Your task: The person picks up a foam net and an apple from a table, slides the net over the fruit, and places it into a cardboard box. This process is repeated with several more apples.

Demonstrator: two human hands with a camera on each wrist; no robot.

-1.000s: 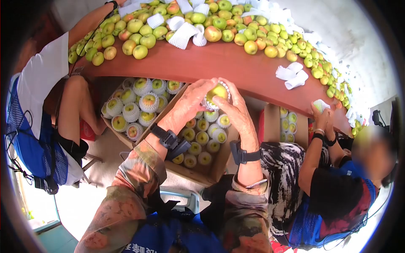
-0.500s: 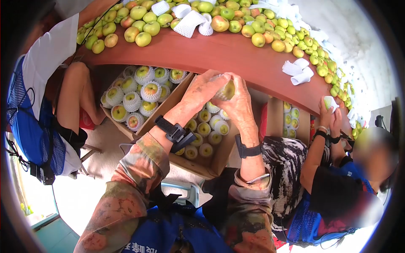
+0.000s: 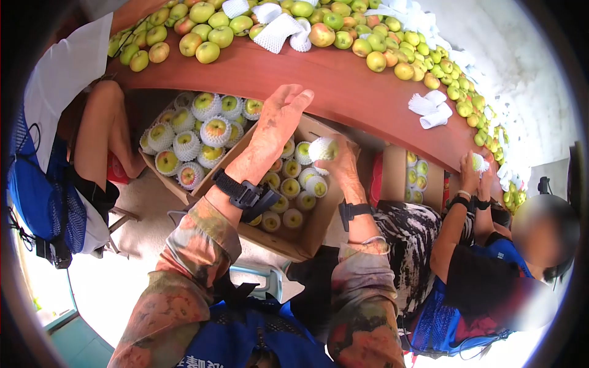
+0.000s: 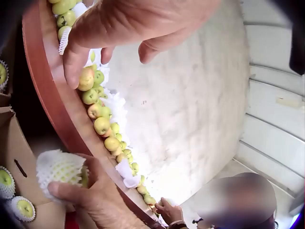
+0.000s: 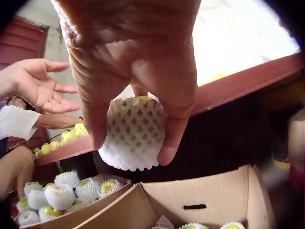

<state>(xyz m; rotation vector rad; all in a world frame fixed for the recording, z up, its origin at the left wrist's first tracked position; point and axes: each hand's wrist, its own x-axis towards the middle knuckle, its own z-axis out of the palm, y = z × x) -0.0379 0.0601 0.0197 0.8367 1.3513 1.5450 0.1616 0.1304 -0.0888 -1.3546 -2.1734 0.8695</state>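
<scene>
My right hand (image 3: 343, 164) grips an apple in a white foam net (image 5: 136, 136), its thumb and fingers round the sides. In the head view this netted apple hangs over the cardboard box (image 3: 300, 250), which holds several rows of netted apples (image 3: 293, 193). My left hand (image 3: 279, 126) is raised near the table edge, holding nothing. Its fingers are loosely extended, as the left wrist view also shows at the fingers (image 4: 74, 59). Beyond both hands lies the reddish-brown table (image 3: 343, 80).
Loose apples (image 3: 380, 46) and foam nets (image 3: 276, 32) lie along the table's far side. Another box of netted apples (image 3: 208, 132) stands at the left. A person (image 3: 485, 264) sits at the right near a third box (image 3: 433, 178); another person's leg (image 3: 101, 135) is at left.
Both hands held the apple together at the table edge. Now the left hand has let go and moved left, while the right hand carries the netted apple down over the box.
</scene>
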